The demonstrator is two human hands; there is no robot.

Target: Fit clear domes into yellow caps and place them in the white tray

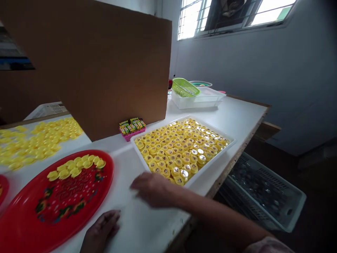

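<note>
White tabletop [237,116] runs beneath both hands. The person's right hand [152,189], blurred, reaches across it with the fingers loosely together and pointing left; the blur hides whether it grips anything. Its fingertips are just beside the near wall of a white plastic tray [207,172], set with one corner pointing toward the person. The left hand [101,230] lies low on the tabletop, empty, its fingers slightly spread, just beside a red oval tray [79,200] printed with flowers. Packed yellow bottle caps [181,151] fill the white plastic tray, tops up, many with silver centres. A smaller cluster of yellow caps [75,168] sits on the red oval tray, and loose caps [39,144] spread across a surface further left. Beyond stands an upright brown cardboard sheet [92,63], with a pink basket of small packets [131,135] at its foot. A green basket [185,88] tilts on a translucent plastic box [197,102], and a grey crate [263,193] sits below the table's right edge.
</note>
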